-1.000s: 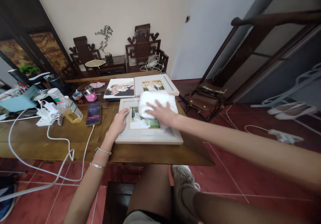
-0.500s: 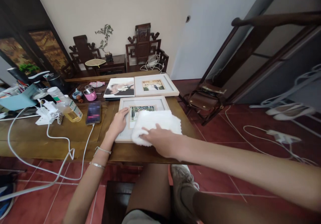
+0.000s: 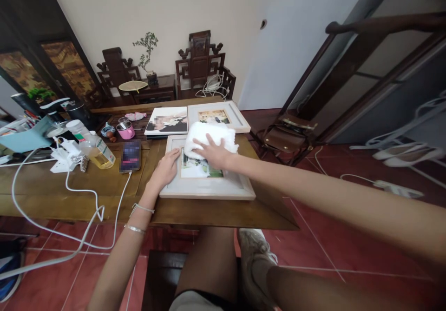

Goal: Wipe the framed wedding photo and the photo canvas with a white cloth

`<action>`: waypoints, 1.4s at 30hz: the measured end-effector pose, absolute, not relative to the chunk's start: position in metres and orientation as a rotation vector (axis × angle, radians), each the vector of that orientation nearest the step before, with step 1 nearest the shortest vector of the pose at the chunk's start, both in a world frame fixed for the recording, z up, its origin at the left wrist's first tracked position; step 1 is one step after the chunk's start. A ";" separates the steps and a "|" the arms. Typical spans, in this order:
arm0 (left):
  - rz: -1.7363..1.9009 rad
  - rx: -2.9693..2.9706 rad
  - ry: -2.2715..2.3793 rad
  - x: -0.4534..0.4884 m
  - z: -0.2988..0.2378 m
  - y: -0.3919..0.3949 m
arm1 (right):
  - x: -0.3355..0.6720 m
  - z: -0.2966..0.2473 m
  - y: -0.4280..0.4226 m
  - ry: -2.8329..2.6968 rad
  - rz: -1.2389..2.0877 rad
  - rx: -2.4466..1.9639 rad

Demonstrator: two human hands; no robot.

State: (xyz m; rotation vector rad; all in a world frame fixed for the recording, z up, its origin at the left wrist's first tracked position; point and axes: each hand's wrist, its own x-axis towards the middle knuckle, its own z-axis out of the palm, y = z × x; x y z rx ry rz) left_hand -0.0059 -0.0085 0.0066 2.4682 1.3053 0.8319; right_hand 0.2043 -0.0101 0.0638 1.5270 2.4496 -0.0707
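Observation:
In the head view, a light wooden picture frame (image 3: pixel 209 191) lies flat near the table's front edge, with a photo (image 3: pixel 186 168) partly covered inside it. My left hand (image 3: pixel 167 166) grips its left edge, fingers bent over the border. On the frame's upper part rests a folded white fluffy cloth (image 3: pixel 209 134). My right hand (image 3: pixel 214 153) presses the cloth from above with fingers spread flat. Just behind, a second picture frame (image 3: pixel 240 115) lies beside a white-edged picture panel (image 3: pixel 170 119); the cloth overlaps the second frame's near side in view.
Left on the table are a phone (image 3: pixel 130 156) on a cable, a bottle of yellow liquid (image 3: pixel 101 153), a pink cup (image 3: pixel 126 130) and a white power strip (image 3: pixel 66 155). A brown bag (image 3: pixel 284 139) sits on a chair at right. White cable (image 3: pixel 94 246) hangs over the front edge.
My right hand and the white cloth have moved away from me, from the frame's lower right to its upper part, uncovering the lower border. My left hand has stayed in place.

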 end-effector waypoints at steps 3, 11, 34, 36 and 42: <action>0.937 2.417 1.294 -0.003 0.013 -0.012 | 0.192 0.064 0.006 2.448 -0.049 1.560; 1.170 2.142 1.407 -0.002 0.017 -0.015 | 0.155 0.090 -0.039 2.505 -0.348 1.254; 0.839 2.488 1.268 -0.007 0.004 -0.005 | 0.277 0.110 -0.036 2.236 -0.312 1.635; 0.841 2.472 1.260 -0.007 0.005 -0.006 | 0.273 0.106 -0.017 2.253 -0.237 1.695; 0.966 2.357 1.313 -0.005 0.011 -0.011 | 0.218 0.103 0.023 2.380 -0.187 1.646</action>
